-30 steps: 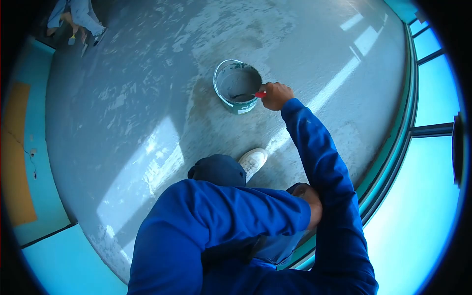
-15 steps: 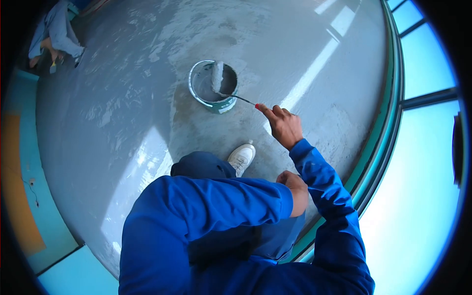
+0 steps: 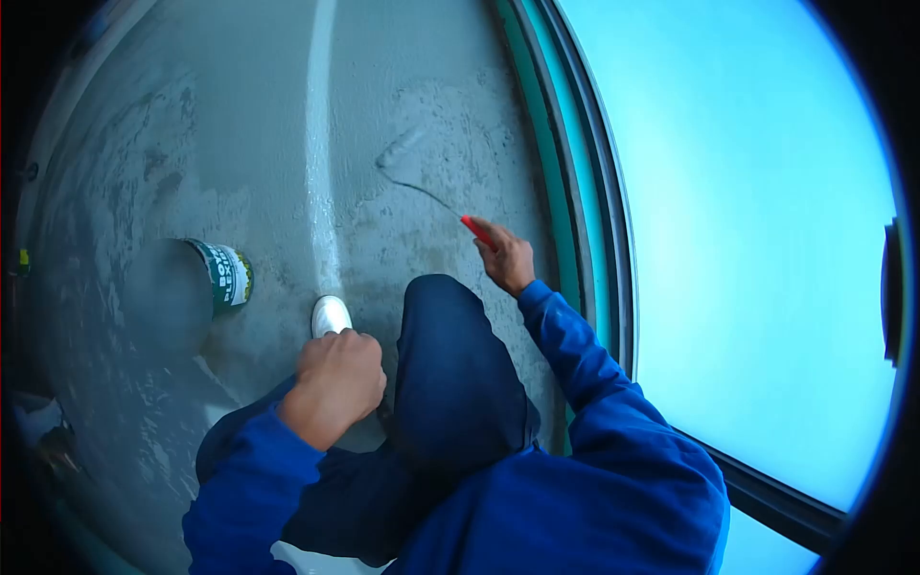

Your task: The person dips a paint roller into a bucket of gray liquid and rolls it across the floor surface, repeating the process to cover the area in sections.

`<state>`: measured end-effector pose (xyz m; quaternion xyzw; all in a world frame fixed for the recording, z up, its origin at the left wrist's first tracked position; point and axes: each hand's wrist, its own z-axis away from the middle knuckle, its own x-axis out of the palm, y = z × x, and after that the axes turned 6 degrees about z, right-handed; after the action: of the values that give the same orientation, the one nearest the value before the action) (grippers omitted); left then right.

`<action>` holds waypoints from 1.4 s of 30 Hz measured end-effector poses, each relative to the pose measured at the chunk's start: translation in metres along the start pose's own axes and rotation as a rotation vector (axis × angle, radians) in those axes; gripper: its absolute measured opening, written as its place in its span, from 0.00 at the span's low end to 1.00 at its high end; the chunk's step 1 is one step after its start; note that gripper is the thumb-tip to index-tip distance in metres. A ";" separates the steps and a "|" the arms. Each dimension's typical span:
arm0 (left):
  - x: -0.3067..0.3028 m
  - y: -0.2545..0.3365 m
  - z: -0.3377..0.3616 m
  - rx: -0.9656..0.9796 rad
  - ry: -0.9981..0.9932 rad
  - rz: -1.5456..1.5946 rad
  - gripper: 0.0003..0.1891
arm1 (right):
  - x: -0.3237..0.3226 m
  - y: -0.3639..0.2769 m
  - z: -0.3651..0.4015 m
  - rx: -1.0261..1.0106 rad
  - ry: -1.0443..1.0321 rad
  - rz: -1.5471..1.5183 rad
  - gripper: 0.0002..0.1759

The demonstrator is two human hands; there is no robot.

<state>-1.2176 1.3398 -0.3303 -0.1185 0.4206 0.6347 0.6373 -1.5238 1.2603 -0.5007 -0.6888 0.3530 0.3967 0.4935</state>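
Note:
My right hand [image 3: 506, 257] is closed round the red handle of a paint roller [image 3: 476, 230]. The roller's thin bent wire runs up and left to its grey sleeve [image 3: 402, 149], which rests on the grey floor. My left hand [image 3: 337, 377] is held above my white shoe and beside my knee, with its fingers curled inward; whatever they may hold is hidden. To the left stands a green bucket [image 3: 225, 275] with white lettering, its open side facing left and its inside grey.
Along the right runs a green frame [image 3: 565, 172] with dark rails and bright panes [image 3: 747, 240]. The floor [image 3: 259, 115] has wet-looking grey patches and a bright light strip. Cloth-like shapes lie at the lower left edge.
The view has turned to the right. The roller has left the bucket and is on the floor, my right hand still round its handle. My left hand has moved out in front of my knee.

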 end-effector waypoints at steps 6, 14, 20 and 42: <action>0.001 0.008 -0.016 -0.019 -0.039 -0.038 0.15 | 0.015 0.110 -0.009 0.427 0.058 0.089 0.21; 0.005 0.040 -0.039 0.055 -0.036 -0.046 0.15 | 0.016 0.141 0.071 0.697 -0.014 0.099 0.21; -0.020 0.085 -0.059 0.151 0.034 -0.045 0.17 | -0.019 0.100 0.233 0.803 -0.082 0.013 0.21; -0.112 0.121 -0.082 0.308 0.082 -0.089 0.16 | 0.004 0.126 0.085 0.771 -0.044 0.045 0.19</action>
<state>-1.3413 1.2241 -0.2579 -0.0638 0.5332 0.5282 0.6578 -1.6494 1.3083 -0.5710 -0.4361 0.4806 0.2602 0.7150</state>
